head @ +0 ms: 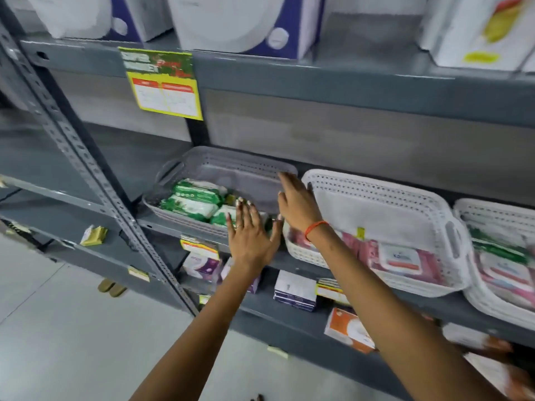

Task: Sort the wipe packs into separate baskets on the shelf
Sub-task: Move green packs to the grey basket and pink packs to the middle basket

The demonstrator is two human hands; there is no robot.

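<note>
A grey basket [231,166] on the shelf holds green wipe packs [191,199] in its left half. To its right a white basket [376,192] holds pink wipe packs [405,260]. A second white basket [492,209] at the far right holds green and pink packs. My left hand [250,233] is spread flat at the grey basket's front right edge, holding nothing. My right hand [295,198] hovers open at the grey basket's right rim, between the two baskets, with an orange thread on its wrist.
The grey metal shelf [318,264] has a slotted upright [86,157] at the left. White boxes [237,21] stand on the shelf above, with a yellow price tag [165,85] hanging. Small boxes [293,289] sit on the lower shelf. Pale floor lies lower left.
</note>
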